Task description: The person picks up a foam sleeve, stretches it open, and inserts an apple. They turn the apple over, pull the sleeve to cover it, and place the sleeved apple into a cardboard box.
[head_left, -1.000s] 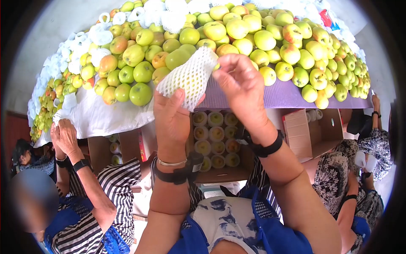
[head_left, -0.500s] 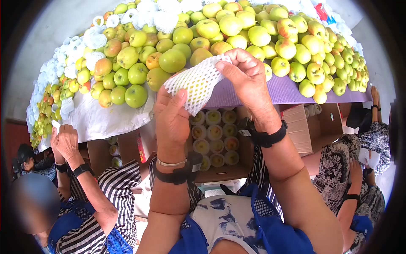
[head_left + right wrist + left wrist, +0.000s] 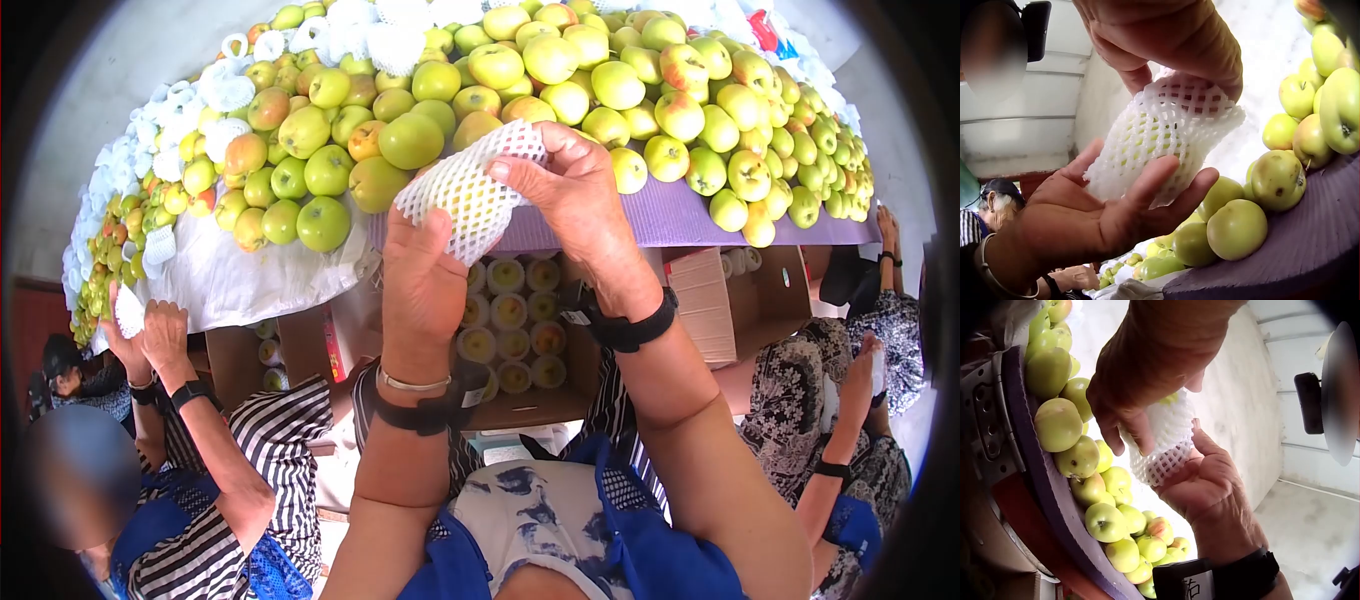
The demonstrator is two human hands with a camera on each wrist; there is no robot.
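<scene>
A yellow-green apple shows through the mesh of a white foam net point(image 3: 462, 200), which is slanted above the purple table edge. My left hand point(image 3: 425, 285) cups its lower left part, the thumb on the near side. At the upper right end, my right hand point(image 3: 582, 205) pinches the net between thumb and fingers. The right wrist view shows right fingers through the mesh at the end of the net point(image 3: 1154, 137), and the left hand point(image 3: 1104, 222) under it. In the left wrist view the right hand point(image 3: 1210, 494) holds the net's end.
Loose apples point(image 3: 410, 141) are heaped on the table, with white foam nets point(image 3: 226, 88) at the back left. Below the purple edge point(image 3: 650, 215) stands a box of netted apples point(image 3: 513, 343). People sit at both sides; the left person's hands point(image 3: 160, 335) hold a white net.
The net's far end was narrow and bunched at my right fingertips; now it is spread over them. My right hand has come down from its first position. The left person's hands have moved apart.
</scene>
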